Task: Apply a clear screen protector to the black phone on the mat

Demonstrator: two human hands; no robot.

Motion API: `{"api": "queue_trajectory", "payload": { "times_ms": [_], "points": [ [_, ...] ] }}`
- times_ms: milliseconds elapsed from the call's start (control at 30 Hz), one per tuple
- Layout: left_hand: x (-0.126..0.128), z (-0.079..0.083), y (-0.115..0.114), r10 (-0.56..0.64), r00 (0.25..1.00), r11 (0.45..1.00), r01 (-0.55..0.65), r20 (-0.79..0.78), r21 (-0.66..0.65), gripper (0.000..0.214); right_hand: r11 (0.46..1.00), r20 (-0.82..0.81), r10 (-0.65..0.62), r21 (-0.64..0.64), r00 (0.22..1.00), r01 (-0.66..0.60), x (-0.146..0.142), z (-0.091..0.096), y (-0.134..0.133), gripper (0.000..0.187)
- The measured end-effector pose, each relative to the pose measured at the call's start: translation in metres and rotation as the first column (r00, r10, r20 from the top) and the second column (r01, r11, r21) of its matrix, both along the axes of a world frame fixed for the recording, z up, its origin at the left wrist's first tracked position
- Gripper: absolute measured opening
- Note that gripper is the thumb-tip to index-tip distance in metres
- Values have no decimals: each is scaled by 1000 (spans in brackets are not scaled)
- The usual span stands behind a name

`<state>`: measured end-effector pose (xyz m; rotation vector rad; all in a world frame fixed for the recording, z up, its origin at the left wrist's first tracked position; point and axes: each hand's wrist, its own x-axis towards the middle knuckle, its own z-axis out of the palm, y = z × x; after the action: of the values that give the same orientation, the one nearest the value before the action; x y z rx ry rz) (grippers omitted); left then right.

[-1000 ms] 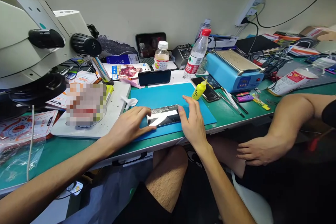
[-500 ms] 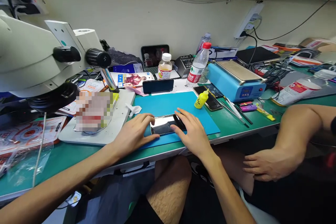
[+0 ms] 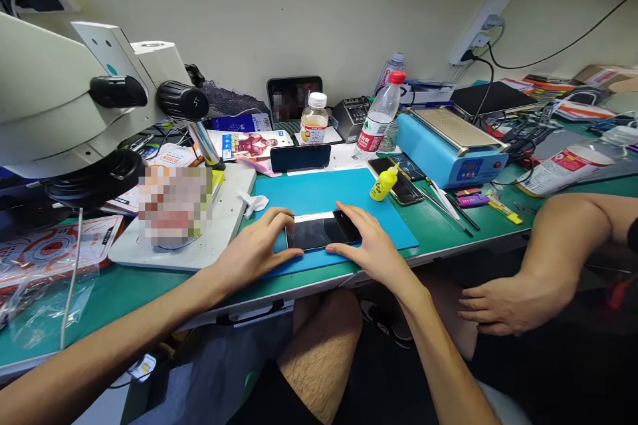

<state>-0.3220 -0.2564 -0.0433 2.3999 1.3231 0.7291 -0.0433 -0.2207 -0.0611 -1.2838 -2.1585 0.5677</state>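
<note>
A smartphone (image 3: pixel 321 232) lies on its back on the blue mat (image 3: pixel 331 189), its dark, glossy screen up with a bright reflection along the far edge. Around its left end, my left hand (image 3: pixel 262 242) has the thumb at the near edge and the fingers at the far edge. My right hand (image 3: pixel 373 242) frames the right end the same way, thumb near and fingers far. Both hands hold the phone between them; its underside is hidden. A yellow squeeze bottle (image 3: pixel 383 184) stands behind my right hand, and a crumpled white tissue (image 3: pixel 252 203) lies beyond my left.
A microscope (image 3: pixel 64 119) overhangs the left side on its pale base (image 3: pixel 232 212). Behind the mat are a propped phone (image 3: pixel 300 158) and drink bottles. A blue heating plate (image 3: pixel 451 149) and tweezers (image 3: pixel 443 209) sit to the right, near another person's hand (image 3: pixel 513 305).
My right hand has drawn back to the phone's right end, its thumb moving off the screen to the near edge. The screen reflection has shrunk. The view has shifted slightly.
</note>
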Motion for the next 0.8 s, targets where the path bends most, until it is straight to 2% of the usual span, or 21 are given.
{"api": "queue_trajectory", "payload": {
  "times_ms": [433,600,700,800],
  "points": [
    [-1,-3,3,-4,1000,1000,4,16,0,26,999,-60,-28,-30,998,26,-2,2,-3,79],
    [0,-1,2,4,1000,1000,-4,12,-18,29,992,-168,-52,-121,984,32,3,4,-2,82],
    [0,-2,2,-5,1000,1000,5,22,-10,31,971,-360,-44,-237,932,-45,15,6,2,81],
    [0,-3,2,-1,999,1000,1,39,-8,31,940,-620,-71,-303,782,-155,23,6,6,72]
  ]
}}
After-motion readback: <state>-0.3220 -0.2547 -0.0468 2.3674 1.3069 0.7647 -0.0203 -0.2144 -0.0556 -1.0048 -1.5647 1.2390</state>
